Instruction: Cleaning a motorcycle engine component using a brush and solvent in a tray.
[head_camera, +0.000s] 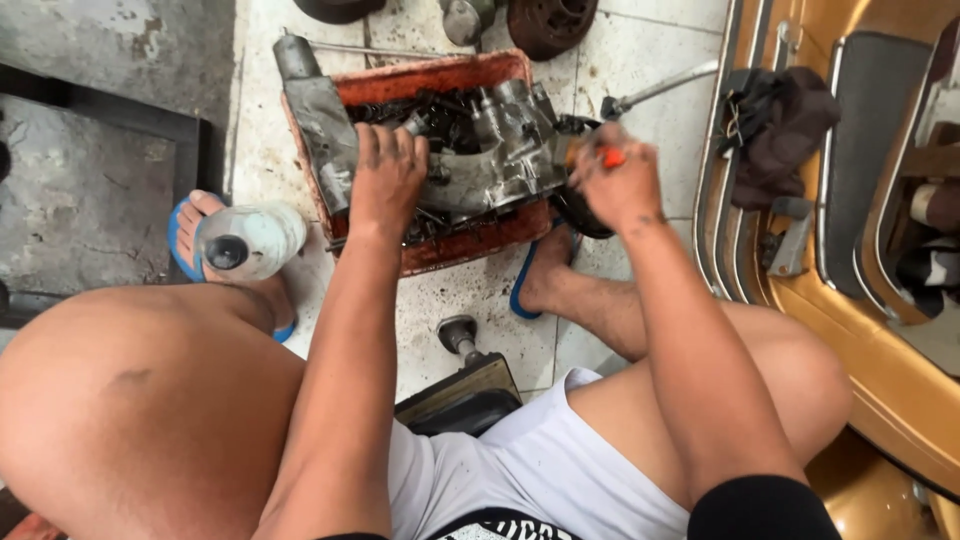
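A greasy metal engine casing (500, 150) lies across a red plastic tray (440, 75) on the tiled floor. My left hand (385, 180) presses flat on the casing's left part, fingers spread. At the casing's right end my right hand (612, 180) is closed around a tool with an orange handle (612, 157), held against the casing. The tool's tip is hidden by my fingers.
A clear plastic bottle (250, 238) lies by my left foot in a blue sandal (180, 235). A long metal wrench (660, 88) rests right of the tray. A yellow-brown scooter body (880, 330) fills the right side. Round metal parts (545, 22) lie beyond the tray.
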